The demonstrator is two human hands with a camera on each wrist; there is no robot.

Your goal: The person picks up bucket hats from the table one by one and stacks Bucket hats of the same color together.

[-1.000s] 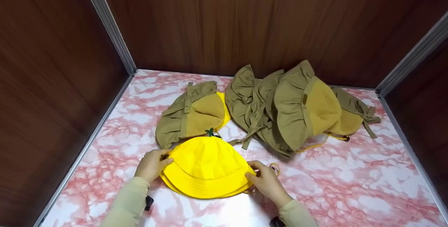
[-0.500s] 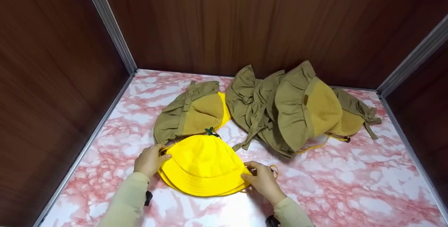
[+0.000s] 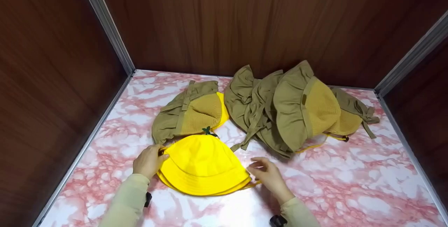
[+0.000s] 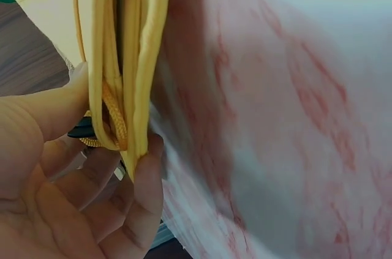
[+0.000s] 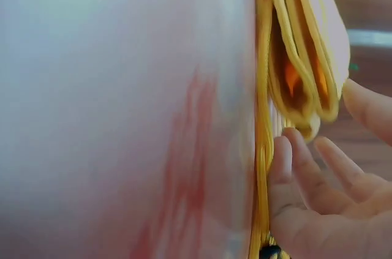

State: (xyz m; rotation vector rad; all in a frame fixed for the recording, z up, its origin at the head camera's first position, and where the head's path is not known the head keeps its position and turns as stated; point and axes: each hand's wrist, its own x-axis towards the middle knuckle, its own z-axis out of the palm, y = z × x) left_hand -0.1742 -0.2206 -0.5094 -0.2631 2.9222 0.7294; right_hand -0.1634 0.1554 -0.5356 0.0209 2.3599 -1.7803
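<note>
A yellow bucket hat (image 3: 206, 160) with a green sprout on top lies flattened at the front of the table, its crown away from me. A second brim edge shows beneath its brim. My left hand (image 3: 147, 162) pinches its left edge; in the left wrist view, thumb and fingers (image 4: 147, 179) lie either side of layered yellow brims (image 4: 131, 57) with a looped cord (image 4: 115, 115). At the right edge, my right hand (image 3: 269, 174) has loosely bent fingers. In the right wrist view its thumb (image 5: 367, 103) is against or very near the folded brim (image 5: 300, 45), the fingers below spread apart.
Behind lies an olive ruffled hat (image 3: 199, 111) over another yellow piece (image 3: 223, 111). At the back right is a heap of several olive hats (image 3: 294, 108) with ties and a yellow cord (image 3: 311, 147). Brown panels (image 3: 245, 20) wall the marbled table (image 3: 350, 185) on three sides.
My right hand has loosened from the hat's right edge and shifted slightly outward. The yellow hat has slid a little left and away from me. My left hand keeps its pinch.
</note>
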